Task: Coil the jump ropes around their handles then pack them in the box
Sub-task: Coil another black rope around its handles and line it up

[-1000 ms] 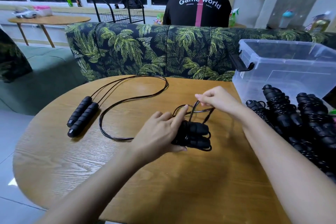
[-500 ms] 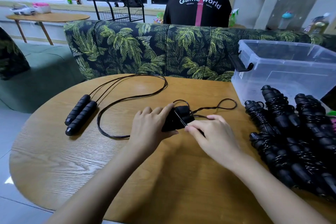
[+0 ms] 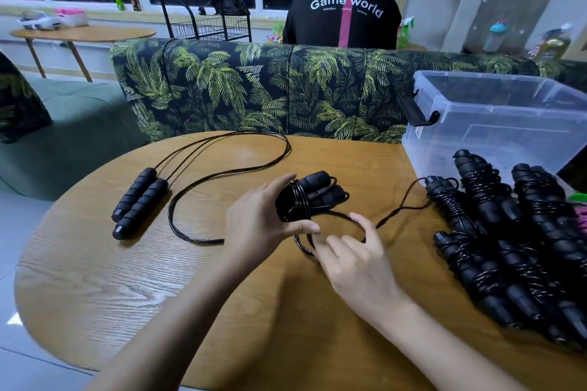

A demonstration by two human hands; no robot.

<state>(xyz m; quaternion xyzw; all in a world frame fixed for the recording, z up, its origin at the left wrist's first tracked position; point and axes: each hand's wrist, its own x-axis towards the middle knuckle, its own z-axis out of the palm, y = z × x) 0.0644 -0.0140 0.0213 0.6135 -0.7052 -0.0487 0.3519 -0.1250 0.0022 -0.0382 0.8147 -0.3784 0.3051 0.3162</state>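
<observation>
My left hand (image 3: 259, 222) grips the handles (image 3: 317, 192), right hand (image 3: 359, 263) pinches the rope (image 3: 400, 208); its tail beyond could snag the pile (image 3: 508, 232).

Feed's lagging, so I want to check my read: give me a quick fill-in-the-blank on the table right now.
The left hand grips ____ partly wound handles.
The cord that the right hand pinches is ____ in colour.
The uncoiled rope lies to the ____ of both hands.
The coiled ropes are piled on the ____, outside the box.
Missing: two; black; left; table.
</observation>
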